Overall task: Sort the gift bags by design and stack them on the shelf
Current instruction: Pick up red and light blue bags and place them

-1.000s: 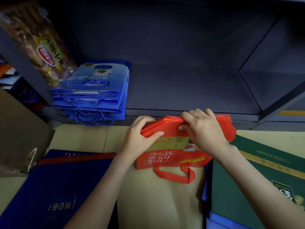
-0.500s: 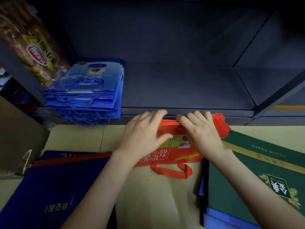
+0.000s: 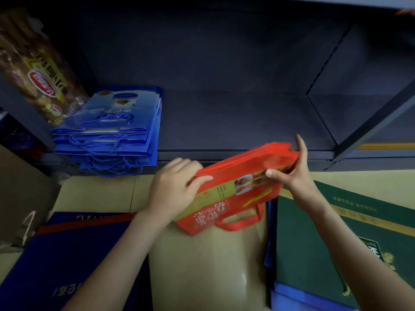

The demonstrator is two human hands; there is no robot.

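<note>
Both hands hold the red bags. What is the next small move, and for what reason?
Probably slide the red bags forward onto the shelf, right of the blue bags. The left hand and right hand grip the bundle at its two ends, tilted, with its far edge at the shelf's front lip.

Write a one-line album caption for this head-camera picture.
Left hand and right hand grip a tilted bundle of red gift bags before the shelf, where blue gift bags lie stacked.
</note>
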